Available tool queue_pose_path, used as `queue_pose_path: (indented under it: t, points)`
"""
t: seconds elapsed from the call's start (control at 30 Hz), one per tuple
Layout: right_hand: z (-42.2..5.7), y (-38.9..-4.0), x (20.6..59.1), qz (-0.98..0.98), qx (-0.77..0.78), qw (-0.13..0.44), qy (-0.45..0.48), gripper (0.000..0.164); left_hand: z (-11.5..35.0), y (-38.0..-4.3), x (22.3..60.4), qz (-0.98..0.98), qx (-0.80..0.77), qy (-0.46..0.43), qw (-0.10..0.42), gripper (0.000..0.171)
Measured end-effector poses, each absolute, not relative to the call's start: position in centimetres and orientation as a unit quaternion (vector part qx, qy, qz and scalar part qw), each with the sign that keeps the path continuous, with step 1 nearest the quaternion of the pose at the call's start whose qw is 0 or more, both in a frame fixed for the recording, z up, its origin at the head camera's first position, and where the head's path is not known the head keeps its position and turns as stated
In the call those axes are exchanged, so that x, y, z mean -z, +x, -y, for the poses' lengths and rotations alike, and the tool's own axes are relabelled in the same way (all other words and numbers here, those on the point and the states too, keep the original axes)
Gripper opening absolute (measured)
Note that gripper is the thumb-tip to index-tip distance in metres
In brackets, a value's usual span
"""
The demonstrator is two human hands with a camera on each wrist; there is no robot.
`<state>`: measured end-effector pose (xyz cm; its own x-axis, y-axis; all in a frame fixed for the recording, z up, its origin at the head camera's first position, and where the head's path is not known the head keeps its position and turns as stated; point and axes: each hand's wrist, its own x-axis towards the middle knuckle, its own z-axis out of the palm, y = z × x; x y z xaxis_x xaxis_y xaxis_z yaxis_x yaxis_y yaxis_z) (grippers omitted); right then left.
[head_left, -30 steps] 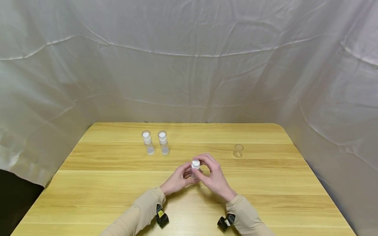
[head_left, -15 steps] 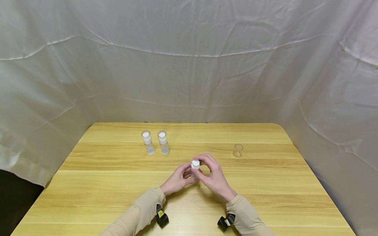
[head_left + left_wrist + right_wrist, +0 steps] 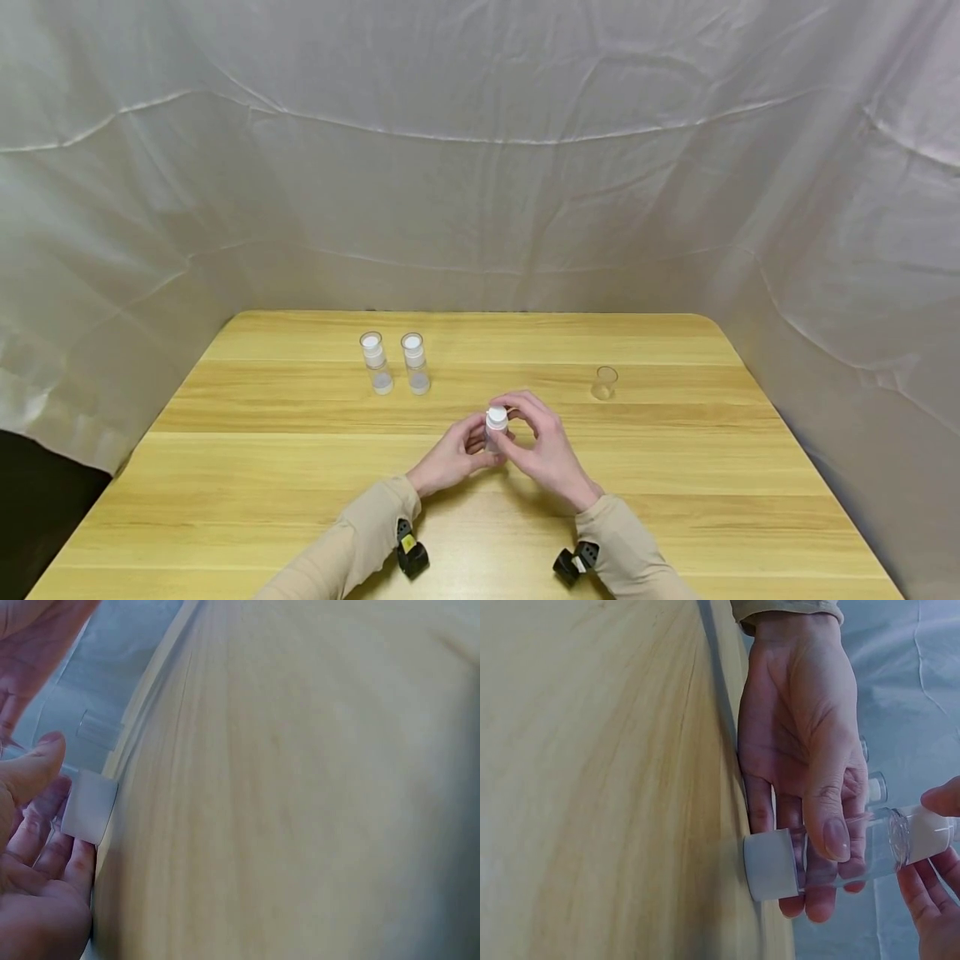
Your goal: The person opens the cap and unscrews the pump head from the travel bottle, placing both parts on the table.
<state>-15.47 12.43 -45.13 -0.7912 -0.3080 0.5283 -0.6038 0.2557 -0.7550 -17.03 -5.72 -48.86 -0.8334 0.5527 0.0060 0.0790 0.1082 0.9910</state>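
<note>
A clear pump bottle (image 3: 492, 445) with a white base stands upright on the table in front of me, between my two hands. My left hand (image 3: 450, 457) grips its clear body, the thumb lying across it in the right wrist view. In that view the white base (image 3: 771, 865) meets the tabletop. My right hand (image 3: 546, 450) pinches the white pump head (image 3: 497, 414) at the top between thumb and fingers. The left wrist view shows the base (image 3: 90, 806) beside my left fingers, with the upper bottle mostly hidden by the thumb.
Two similar bottles, the left one (image 3: 377, 364) and the right one (image 3: 416, 364), stand side by side at the back left, clear covers over their white tops. A small clear cup-shaped cap (image 3: 604, 383) sits at the right on the wooden table (image 3: 675, 467). Grey cloth (image 3: 480, 200) hangs around it.
</note>
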Motion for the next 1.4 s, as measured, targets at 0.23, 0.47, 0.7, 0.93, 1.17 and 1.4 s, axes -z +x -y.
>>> queue_pose_path:
  t: [0.23,0.47,0.7,0.93,1.17,1.4]
  points:
    - [-12.23,-15.54,45.06,0.775,-0.535,0.154,0.299,0.042,5.71,-17.13,48.85,-0.709,-0.639,0.229,0.190,0.054]
    - [-12.08,-15.51,44.91,0.787,-0.528,0.154,0.280,0.040,5.70,-17.09,48.88,-0.717,-0.634,0.223,0.185,0.053]
    - [-12.10,-15.45,44.80,0.786,-0.531,0.145,0.281,0.035,5.68,-17.09,48.84,-0.720,-0.632,0.218,0.186,0.054]
    - [-12.17,-15.57,44.84,0.794,-0.519,0.133,0.287,0.039,5.71,-17.14,48.88,-0.715,-0.635,0.228,0.184,0.054]
    - [-11.82,-15.63,44.63,0.801,-0.508,0.142,0.284,0.039,5.68,-17.15,48.93,-0.718,-0.633,0.229,0.180,0.051]
    - [-11.63,-15.76,44.40,0.797,-0.518,0.142,0.275,0.037,5.69,-17.11,48.91,-0.717,-0.635,0.227,0.176,0.049]
